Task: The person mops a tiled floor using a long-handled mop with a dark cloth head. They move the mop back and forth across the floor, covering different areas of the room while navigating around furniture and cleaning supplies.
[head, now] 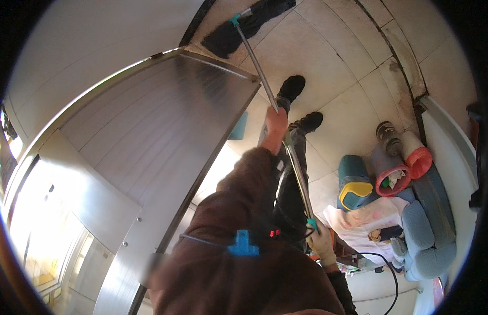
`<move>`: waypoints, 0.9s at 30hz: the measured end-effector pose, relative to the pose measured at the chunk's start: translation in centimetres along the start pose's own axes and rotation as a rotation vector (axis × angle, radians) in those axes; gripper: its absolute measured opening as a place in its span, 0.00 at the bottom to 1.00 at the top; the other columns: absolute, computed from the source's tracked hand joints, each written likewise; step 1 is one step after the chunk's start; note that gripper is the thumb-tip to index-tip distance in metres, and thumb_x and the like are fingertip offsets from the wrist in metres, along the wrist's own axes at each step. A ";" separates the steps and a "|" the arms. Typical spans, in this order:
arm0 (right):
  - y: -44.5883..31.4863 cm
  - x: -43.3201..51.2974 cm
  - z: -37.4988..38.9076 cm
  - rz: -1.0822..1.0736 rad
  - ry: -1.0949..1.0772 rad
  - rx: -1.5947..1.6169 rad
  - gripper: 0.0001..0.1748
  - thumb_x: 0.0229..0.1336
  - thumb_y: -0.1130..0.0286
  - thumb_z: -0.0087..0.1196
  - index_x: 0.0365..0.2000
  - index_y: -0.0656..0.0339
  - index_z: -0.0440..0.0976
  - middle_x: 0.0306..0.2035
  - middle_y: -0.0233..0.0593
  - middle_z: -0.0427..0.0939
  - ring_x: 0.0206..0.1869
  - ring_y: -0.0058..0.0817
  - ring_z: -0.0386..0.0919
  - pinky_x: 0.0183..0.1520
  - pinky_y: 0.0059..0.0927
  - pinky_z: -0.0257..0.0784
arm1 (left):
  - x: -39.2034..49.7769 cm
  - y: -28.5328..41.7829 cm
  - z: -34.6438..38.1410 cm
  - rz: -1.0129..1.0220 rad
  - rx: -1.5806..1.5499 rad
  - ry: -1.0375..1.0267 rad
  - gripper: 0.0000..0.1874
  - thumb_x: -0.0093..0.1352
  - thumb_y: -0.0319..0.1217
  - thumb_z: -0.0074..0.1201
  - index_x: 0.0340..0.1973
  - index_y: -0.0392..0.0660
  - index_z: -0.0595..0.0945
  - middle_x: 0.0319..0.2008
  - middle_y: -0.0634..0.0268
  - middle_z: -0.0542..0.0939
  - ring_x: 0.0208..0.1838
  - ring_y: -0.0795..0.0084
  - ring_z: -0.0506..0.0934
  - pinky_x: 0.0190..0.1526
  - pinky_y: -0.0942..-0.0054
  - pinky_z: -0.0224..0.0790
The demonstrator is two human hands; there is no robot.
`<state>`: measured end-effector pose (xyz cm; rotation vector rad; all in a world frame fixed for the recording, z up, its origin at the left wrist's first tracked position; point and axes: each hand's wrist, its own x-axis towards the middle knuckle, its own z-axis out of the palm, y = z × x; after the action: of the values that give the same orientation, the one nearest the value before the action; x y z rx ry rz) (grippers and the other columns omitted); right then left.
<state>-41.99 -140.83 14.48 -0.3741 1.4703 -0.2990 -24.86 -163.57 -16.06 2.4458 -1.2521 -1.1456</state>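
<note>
My left hand [277, 121] is closed around the metal pole of a flat mop [254, 55], partway down its length. At the pole's upper end, by a teal grip [313, 224], my right hand [321, 241] is wrapped around it, to the right of my body. The pole runs away from me past my dark shoes [293, 87]. At its far end a teal joint [234, 19] carries a wide black mop head [228, 39], lying on the tiled floor near the wall's corner.
A metal-faced panel [157, 130] stands close on the left. At the right are a teal bin with a yellow rim [355, 193], two bins with red liners [393, 182] [419, 162], and a blue-grey sofa [419, 224] with a pale cloth [362, 220]. A door track [403, 75] crosses the floor.
</note>
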 end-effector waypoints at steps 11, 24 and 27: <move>-1.4 4.5 6.9 0.018 0.166 0.071 0.29 0.65 0.72 0.56 0.65 0.52 0.66 0.42 0.33 0.77 0.34 0.13 0.70 0.31 0.21 0.71 | 8.4 1.7 -1.0 -0.121 -0.262 -0.267 0.12 0.67 0.31 0.49 0.29 0.32 0.69 0.19 0.52 0.73 0.17 0.59 0.76 0.18 0.60 0.67; -6.2 11.2 5.4 -0.006 0.121 0.089 0.27 0.66 0.68 0.56 0.62 0.62 0.66 0.37 0.29 0.75 0.35 0.17 0.72 0.40 0.20 0.70 | 14.6 7.3 -1.3 -0.031 -0.185 -0.216 0.13 0.69 0.32 0.51 0.36 0.32 0.71 0.28 0.45 0.77 0.24 0.50 0.80 0.27 0.54 0.74; -7.1 11.2 5.3 0.048 0.072 -0.086 0.25 0.66 0.67 0.56 0.61 0.64 0.67 0.41 0.37 0.78 0.41 0.20 0.74 0.47 0.23 0.71 | 14.5 4.9 -1.5 -0.039 -0.083 -0.170 0.14 0.67 0.33 0.51 0.38 0.31 0.73 0.31 0.40 0.78 0.31 0.44 0.80 0.34 0.51 0.73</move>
<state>-35.56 -151.61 7.69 -0.3998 1.5640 -0.2127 -21.69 -177.81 -20.89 2.3645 -1.1791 -1.4128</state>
